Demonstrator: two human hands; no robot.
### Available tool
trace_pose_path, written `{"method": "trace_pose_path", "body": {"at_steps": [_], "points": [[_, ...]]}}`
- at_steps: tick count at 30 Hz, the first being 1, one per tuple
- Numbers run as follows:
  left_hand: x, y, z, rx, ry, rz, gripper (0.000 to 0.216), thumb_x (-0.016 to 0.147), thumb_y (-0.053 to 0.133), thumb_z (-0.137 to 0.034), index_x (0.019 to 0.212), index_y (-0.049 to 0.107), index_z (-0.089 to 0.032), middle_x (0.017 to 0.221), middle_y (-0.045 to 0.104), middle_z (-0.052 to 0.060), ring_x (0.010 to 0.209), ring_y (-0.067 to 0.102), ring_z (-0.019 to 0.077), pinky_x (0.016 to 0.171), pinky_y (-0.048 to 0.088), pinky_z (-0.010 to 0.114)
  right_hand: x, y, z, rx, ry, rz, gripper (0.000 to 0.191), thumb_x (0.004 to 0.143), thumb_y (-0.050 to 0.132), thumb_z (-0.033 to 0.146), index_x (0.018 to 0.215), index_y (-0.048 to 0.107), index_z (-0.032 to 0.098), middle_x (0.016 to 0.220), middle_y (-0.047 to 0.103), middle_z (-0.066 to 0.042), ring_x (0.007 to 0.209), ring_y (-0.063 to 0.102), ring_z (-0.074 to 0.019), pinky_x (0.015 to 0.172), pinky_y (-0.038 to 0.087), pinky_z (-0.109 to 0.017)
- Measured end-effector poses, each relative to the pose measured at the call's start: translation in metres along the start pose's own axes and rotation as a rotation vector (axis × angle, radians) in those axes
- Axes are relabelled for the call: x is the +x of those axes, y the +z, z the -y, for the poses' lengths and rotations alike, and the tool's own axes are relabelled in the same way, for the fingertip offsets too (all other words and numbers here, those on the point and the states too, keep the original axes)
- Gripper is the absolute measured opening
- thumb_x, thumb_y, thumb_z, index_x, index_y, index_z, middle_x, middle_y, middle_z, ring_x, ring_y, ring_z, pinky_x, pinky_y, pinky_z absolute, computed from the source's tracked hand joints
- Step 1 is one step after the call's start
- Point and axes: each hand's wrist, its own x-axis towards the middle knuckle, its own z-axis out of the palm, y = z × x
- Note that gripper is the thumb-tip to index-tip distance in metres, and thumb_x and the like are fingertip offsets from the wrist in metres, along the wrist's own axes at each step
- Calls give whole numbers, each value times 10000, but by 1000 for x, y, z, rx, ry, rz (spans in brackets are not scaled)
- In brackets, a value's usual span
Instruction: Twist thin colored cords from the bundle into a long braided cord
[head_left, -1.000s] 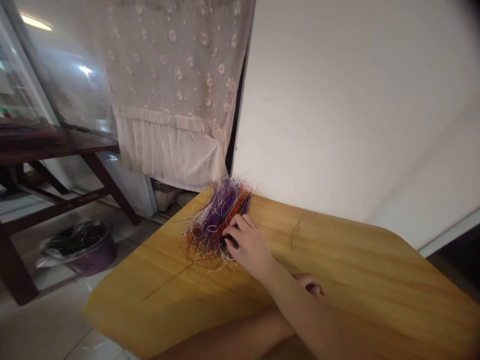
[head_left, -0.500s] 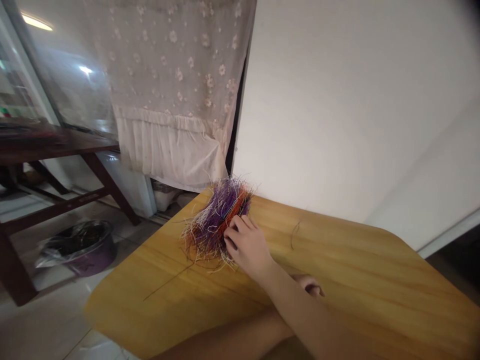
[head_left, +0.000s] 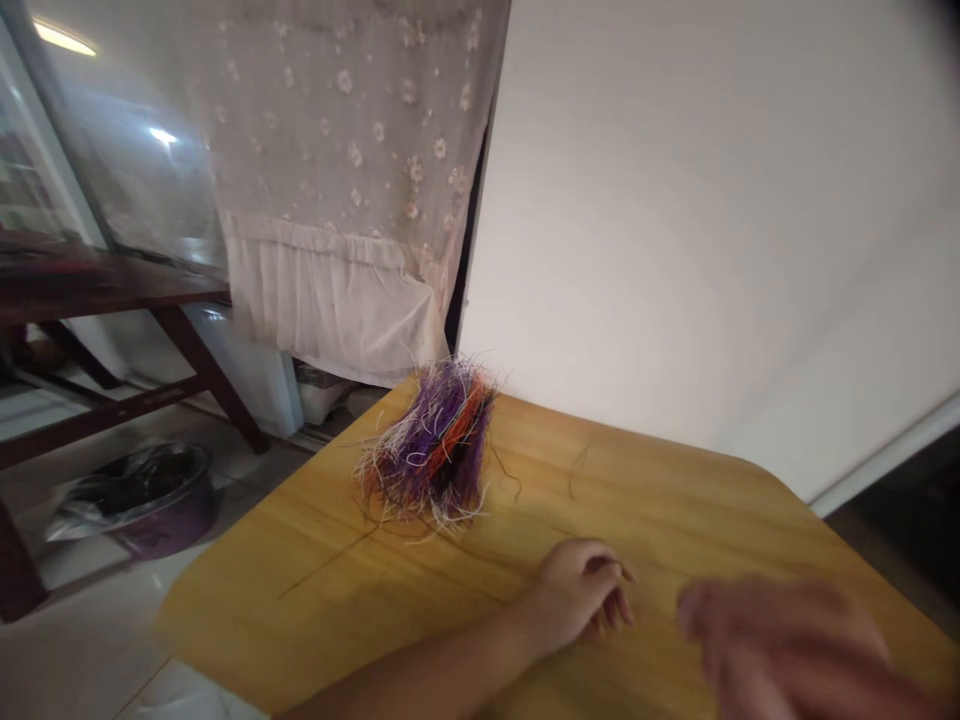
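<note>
- The bundle (head_left: 439, 450) of purple, orange and pale fibres lies near the table's (head_left: 675, 500) far corner, apart from the 2 hands.
- It looks light and springy, hardly slippery; single fibres would probably bend or slip loose easily.
- The surest hold is likely around its middle, away from the frayed ends.
- Left hand (head_left: 581, 590): fingers loosely curled, low over the wood; I cannot tell if they pinch anything.
- Right hand (head_left: 787, 640): blurred; I cannot tell how far open it is or what it holds.
- The wall (head_left: 675, 250) bounds the far side; the left edge drops to the floor (head_left: 97, 640), near the bin (head_left: 176, 515).
- The widest room is right of the bundle; 1 long strand (head_left: 327, 564) trails left.
</note>
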Motion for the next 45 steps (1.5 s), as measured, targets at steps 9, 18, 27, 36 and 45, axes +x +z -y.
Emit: {"method": "trace_pose_path", "body": {"at_steps": [9, 18, 27, 36, 45], "points": [[-2, -37, -41, -186, -28, 155, 501, 839, 348, -522, 1011, 612, -133, 768, 654, 66, 629, 604, 153, 581, 459, 261, 36, -62, -95, 780, 696, -235, 292, 617, 785, 354, 616, 559, 168, 659, 446, 22, 520, 378, -86, 517, 410, -279], [-18, -31, -46, 53, -38, 181, 351, 817, 600, -407, 1034, 635, -133, 691, 542, -8, 528, 488, 84, 414, 342, 170, 32, -55, -147, 812, 773, -214, 160, 761, 700, 260, 737, 596, 141, 623, 516, 60, 485, 440, -58, 502, 417, -215], [-7, -37, -30, 288, -9, 36, 345, 772, 563, -483, 796, 586, -139, 518, 348, -83, 422, 309, 74, 372, 275, 191, 74, -40, -185, 545, 809, -213, 194, 902, 572, 277, 1033, 597, 136, 987, 633, -46, 790, 627, -147, 678, 544, -315], [2, -32, -18, 671, 180, -297, 203, 829, 475, -271, 755, 633, -168, 691, 590, 10, 661, 513, 158, 613, 346, 252, 131, -28, -266, 190, 870, -354, 291, 907, 559, 305, 1162, 562, 164, 1172, 590, -82, 972, 612, -208, 810, 529, -405], [-1, -21, -23, 828, 164, -308, 208, 844, 476, -227, 756, 657, -175, 678, 650, 21, 629, 561, 168, 588, 350, 246, 147, -20, -306, -123, 897, -338, 310, 900, 571, 303, 1171, 559, 155, 1178, 587, -83, 973, 613, -215, 800, 531, -405]]}}
